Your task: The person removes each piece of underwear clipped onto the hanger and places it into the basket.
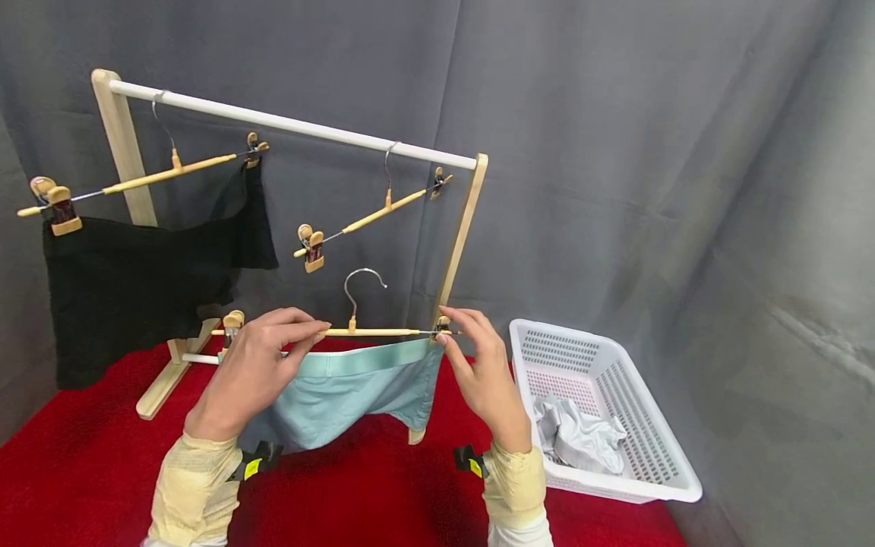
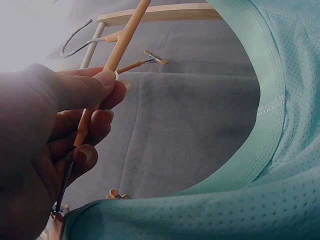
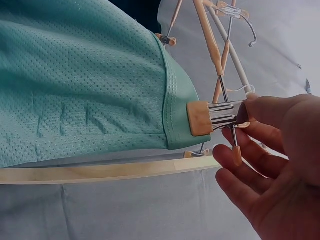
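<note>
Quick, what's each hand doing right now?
Left hand: holding the thin wooden bar of a metal-hooked hanger.
Right hand: pinching that hanger's wood-and-metal clip, which grips the mint-green perforated garment.

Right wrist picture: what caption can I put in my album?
A right hand pinches a clip on the light green shorts.

Room above basket [image 1: 639, 410], upper hanger [image 1: 389, 210] above hands [image 1: 253, 372] [image 1: 488, 374]

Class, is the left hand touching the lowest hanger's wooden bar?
Touching: the left wrist view shows the left hand pinching the wooden bar between thumb and fingers.
</note>
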A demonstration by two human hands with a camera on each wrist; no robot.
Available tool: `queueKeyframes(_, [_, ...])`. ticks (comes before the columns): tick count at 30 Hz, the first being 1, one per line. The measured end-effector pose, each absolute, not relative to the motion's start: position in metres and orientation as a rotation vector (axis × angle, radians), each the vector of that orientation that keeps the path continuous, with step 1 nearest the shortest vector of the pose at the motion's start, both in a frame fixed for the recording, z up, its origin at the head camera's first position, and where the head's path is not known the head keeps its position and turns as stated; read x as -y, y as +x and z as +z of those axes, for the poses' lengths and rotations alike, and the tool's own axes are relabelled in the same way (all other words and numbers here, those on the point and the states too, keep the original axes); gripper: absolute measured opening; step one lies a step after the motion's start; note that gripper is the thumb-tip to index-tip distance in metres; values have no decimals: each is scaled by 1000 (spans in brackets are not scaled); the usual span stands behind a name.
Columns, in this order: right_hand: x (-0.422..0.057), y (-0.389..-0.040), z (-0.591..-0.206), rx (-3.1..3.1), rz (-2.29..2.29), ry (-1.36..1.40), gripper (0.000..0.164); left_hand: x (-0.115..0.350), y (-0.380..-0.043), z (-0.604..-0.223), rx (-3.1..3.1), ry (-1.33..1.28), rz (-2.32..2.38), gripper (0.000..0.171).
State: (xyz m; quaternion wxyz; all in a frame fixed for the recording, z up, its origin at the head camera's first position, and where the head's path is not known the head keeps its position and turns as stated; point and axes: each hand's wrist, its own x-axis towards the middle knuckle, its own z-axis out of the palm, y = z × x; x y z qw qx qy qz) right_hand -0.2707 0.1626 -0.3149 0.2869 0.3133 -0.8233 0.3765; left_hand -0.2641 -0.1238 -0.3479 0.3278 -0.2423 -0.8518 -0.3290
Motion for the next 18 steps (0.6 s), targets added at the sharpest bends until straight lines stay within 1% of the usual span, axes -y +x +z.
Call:
queueKeyframes(7, [-163, -272, -316, 2167, 996, 843, 33, 122, -265, -349, 2222, -648, -875, 32])
queueKeyframes(18, [-158, -275, -319, 2136, 1016, 845, 32, 125, -264, -348, 2198, -647, -863, 32])
